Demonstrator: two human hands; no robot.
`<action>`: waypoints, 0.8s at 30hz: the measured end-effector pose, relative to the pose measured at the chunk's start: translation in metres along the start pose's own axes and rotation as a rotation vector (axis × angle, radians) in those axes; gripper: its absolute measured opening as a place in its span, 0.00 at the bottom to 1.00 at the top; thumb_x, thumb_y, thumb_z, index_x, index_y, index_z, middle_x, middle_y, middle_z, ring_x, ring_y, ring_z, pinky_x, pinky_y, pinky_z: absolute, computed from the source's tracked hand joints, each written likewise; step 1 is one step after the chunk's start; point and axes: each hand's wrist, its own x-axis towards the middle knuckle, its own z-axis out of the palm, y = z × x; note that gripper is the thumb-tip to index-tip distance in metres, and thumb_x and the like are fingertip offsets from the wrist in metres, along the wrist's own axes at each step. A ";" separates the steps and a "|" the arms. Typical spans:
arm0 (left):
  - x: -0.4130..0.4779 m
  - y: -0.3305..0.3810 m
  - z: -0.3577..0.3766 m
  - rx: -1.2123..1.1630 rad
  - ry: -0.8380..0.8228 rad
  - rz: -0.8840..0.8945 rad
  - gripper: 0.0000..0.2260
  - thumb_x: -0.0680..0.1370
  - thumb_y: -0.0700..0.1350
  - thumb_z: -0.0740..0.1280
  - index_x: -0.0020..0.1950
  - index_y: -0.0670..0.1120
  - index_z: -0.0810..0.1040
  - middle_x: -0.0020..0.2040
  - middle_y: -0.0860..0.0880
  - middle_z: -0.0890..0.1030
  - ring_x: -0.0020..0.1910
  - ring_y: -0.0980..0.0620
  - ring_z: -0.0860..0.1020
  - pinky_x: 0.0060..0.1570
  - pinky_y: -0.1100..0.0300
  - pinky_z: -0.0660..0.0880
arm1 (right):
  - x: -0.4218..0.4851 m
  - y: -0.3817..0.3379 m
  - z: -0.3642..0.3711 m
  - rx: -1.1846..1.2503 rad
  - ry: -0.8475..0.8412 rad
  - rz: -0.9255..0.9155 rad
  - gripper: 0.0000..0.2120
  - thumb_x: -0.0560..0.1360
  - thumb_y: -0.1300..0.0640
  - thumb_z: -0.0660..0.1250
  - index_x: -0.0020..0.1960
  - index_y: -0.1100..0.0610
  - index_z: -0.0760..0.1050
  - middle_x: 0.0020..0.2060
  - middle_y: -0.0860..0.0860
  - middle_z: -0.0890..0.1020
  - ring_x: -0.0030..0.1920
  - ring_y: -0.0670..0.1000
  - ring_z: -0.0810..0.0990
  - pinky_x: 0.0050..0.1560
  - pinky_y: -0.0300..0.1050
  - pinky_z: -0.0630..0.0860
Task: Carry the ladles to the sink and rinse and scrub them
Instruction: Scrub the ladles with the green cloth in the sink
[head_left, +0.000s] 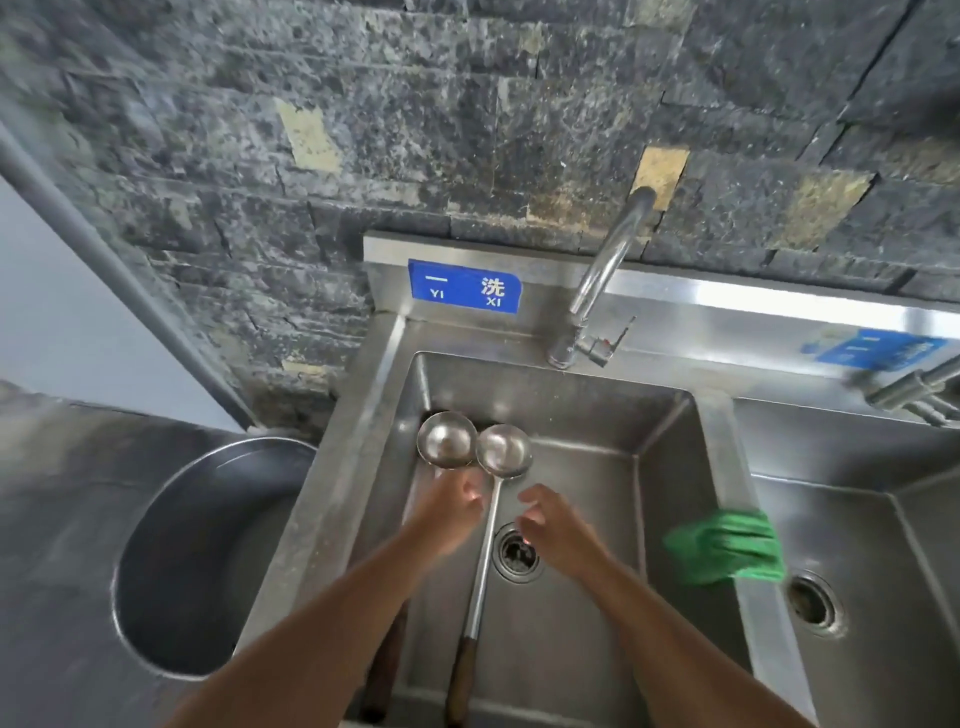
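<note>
Two steel ladles lie in the left sink basin (670, 499), bowls up against its far left corner. The left ladle (445, 439) has its handle hidden under my left arm; a dark wooden grip shows near the front rim. The right ladle (503, 450) runs its long shaft down to a wooden grip at the front edge. My left hand (451, 512) hovers just below the left bowl, fingers loosely curled, holding nothing. My right hand (551, 525) is above the drain (517, 553), fingers apart and empty. No water runs from the faucet (597, 275).
A green cloth (727, 545) hangs over the divider between the two basins. A second basin with its own drain (813, 603) lies to the right. A large steel pot (208, 561) sits on the counter at the left. A dark stone wall stands behind.
</note>
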 end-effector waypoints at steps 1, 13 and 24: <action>-0.004 -0.013 0.002 -0.010 0.009 -0.052 0.13 0.76 0.39 0.66 0.60 0.43 0.79 0.53 0.46 0.83 0.53 0.47 0.80 0.52 0.58 0.76 | 0.003 0.000 0.017 0.065 -0.028 0.022 0.15 0.76 0.58 0.67 0.63 0.57 0.74 0.46 0.53 0.81 0.44 0.53 0.79 0.48 0.45 0.78; 0.064 -0.131 0.044 -0.381 0.029 -0.459 0.40 0.74 0.44 0.73 0.79 0.48 0.54 0.71 0.40 0.70 0.68 0.44 0.73 0.65 0.50 0.73 | 0.134 0.027 0.123 0.595 -0.208 0.442 0.20 0.75 0.59 0.72 0.63 0.56 0.69 0.42 0.53 0.79 0.33 0.48 0.80 0.33 0.44 0.77; 0.123 -0.180 0.088 -0.408 0.042 -0.492 0.25 0.79 0.37 0.65 0.74 0.45 0.59 0.65 0.37 0.75 0.50 0.36 0.82 0.34 0.52 0.81 | 0.202 0.043 0.175 0.734 -0.301 0.509 0.06 0.79 0.61 0.64 0.44 0.59 0.76 0.29 0.50 0.78 0.28 0.48 0.77 0.34 0.41 0.75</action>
